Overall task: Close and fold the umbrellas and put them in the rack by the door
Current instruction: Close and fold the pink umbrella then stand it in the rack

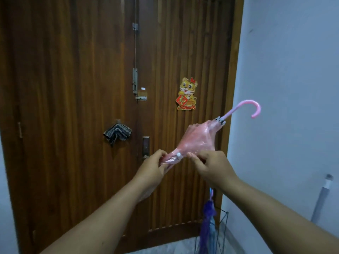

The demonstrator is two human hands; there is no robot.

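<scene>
A small pink see-through umbrella [200, 138] is closed and held slanted in front of the door, its pink hook handle [254, 107] up at the right and its tip end down at the left. My left hand [153, 168] grips the gathered canopy near the tip. My right hand [211, 168] pinches the canopy's strap beside a white snap button [178, 154]. A black wire rack [222, 226] stands low by the door's right side, with a purple umbrella [208, 220] upright in it.
The brown wooden door [73, 107] fills the view, with a tiger sticker [188, 93], bolts [135, 80] and a striped cloth [117, 133] hanging on it. A grey pole [322, 197] leans on the white wall at the right.
</scene>
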